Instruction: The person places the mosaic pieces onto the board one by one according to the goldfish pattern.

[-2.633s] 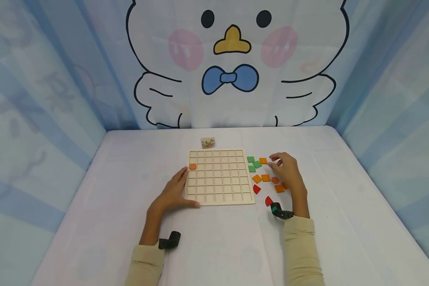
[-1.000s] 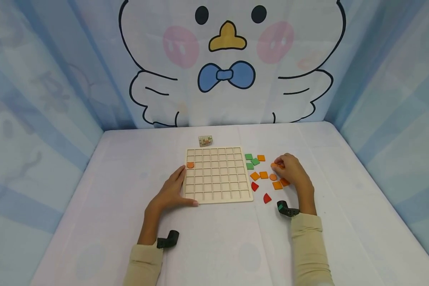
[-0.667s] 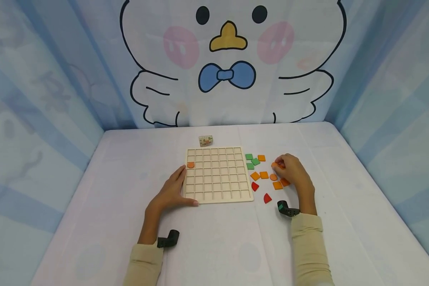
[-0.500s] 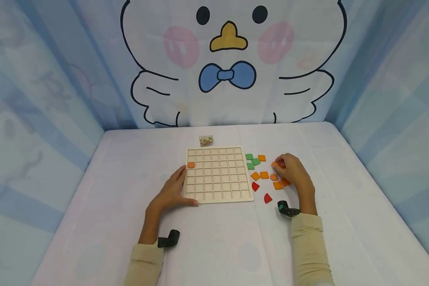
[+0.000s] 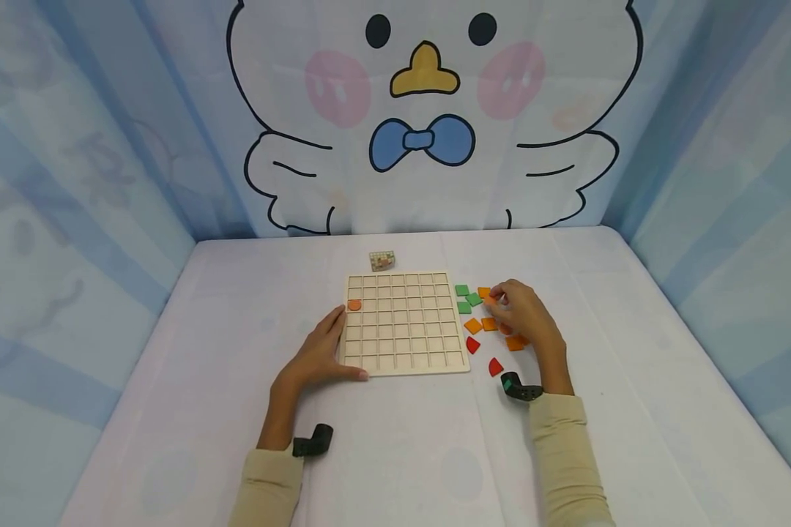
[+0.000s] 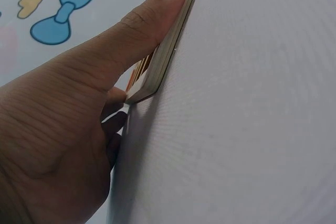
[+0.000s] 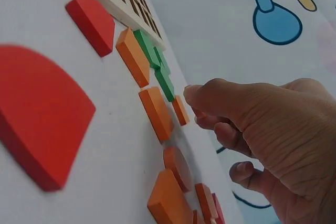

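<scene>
My left hand (image 5: 319, 351) holds the near-left corner of a wooden grid board (image 5: 402, 322), fingers along its left side and thumb on the front rim. In the left wrist view the thumb (image 6: 142, 30) lies over the board's edge (image 6: 152, 82). An orange disc (image 5: 354, 305) sits in a cell at the board's left. To the right of the board, my right hand (image 5: 524, 315) pinches a small orange piece (image 5: 491, 300) between thumb and fingertips, close above the loose tiles. The right wrist view shows the hand (image 7: 262, 129) mostly hiding that piece.
Right of the board lie several green tiles (image 5: 464, 308), several orange tiles (image 5: 473, 326) and two red quarter-circle pieces (image 5: 496, 367). Behind the board is a small patterned card (image 5: 382, 260). A printed curtain (image 5: 422, 190) borders the table's back edge.
My right hand first went rightward and took an orange piece from the pile; in the last half second it has moved left with it towards the board. The left hand stays on the board.
</scene>
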Demonstrator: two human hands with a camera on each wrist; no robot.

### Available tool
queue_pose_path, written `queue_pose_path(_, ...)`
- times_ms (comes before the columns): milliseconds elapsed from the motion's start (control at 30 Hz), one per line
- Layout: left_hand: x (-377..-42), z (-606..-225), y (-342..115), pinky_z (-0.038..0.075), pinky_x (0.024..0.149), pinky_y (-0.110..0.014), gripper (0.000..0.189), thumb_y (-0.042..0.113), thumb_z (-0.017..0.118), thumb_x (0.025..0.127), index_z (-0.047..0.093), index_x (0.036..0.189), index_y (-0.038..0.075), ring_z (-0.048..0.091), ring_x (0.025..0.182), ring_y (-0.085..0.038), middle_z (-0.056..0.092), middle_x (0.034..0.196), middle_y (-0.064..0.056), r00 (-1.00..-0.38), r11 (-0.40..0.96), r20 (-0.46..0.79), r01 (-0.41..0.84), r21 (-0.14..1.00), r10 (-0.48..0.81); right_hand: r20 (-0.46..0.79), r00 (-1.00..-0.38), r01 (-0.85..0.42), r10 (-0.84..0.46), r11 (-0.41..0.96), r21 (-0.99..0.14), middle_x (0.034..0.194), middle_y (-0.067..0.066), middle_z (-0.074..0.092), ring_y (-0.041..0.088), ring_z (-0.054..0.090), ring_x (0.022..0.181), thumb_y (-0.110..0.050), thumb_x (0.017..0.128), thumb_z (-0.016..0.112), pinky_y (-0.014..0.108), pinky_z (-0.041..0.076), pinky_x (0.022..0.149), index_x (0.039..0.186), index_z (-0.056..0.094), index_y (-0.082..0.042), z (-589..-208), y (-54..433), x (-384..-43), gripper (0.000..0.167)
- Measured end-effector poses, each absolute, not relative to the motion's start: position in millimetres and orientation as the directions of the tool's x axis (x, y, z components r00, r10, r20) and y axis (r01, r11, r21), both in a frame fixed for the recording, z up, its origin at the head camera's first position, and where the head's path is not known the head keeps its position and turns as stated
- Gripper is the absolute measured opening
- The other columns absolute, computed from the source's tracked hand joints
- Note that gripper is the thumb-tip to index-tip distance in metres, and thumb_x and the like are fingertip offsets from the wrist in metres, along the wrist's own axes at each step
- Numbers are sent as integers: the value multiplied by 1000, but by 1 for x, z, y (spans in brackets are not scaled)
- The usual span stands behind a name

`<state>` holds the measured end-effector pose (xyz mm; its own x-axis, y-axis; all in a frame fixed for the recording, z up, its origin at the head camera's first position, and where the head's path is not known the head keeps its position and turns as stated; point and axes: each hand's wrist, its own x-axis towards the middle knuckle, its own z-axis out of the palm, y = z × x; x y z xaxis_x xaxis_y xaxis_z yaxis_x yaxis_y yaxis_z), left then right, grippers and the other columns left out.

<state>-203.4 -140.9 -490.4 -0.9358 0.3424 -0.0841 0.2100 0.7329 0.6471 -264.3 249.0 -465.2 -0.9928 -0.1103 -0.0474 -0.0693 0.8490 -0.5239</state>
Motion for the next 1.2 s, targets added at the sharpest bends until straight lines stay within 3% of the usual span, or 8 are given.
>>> queue_pose_path(200,-204,-492,-139,23,120,-52,131,54,86,65,9,156,1,11,152,-34,8,165,-14,-934,733,-84,215,646,348,30,-975,-206,-221,837,-507,108,13,61,26,54,95,-27,94,63,39,52,83,117,64,-2,-463,233,-269,34)
queue_pose_path(733,-201,-490,-140,22,121,-51,132,55,87,64,8,156,3,10,152,-33,6,165,-12,-938,741,-107,187,644,330,140,-860,-491,-491,719,-492,103,7,64,18,56,84,-23,94,65,30,49,74,106,68,-4,-463,161,-279,22)
queue_pose_path(1200,-206,-493,-142,22,120,-51,132,57,86,64,9,157,4,11,152,-32,6,166,-11,-933,736,-91,211,643,348,116,-766,-608,-632,653,-452,98,2,64,11,55,81,-21,92,67,25,50,74,103,70,-7,-465,95,-272,19)
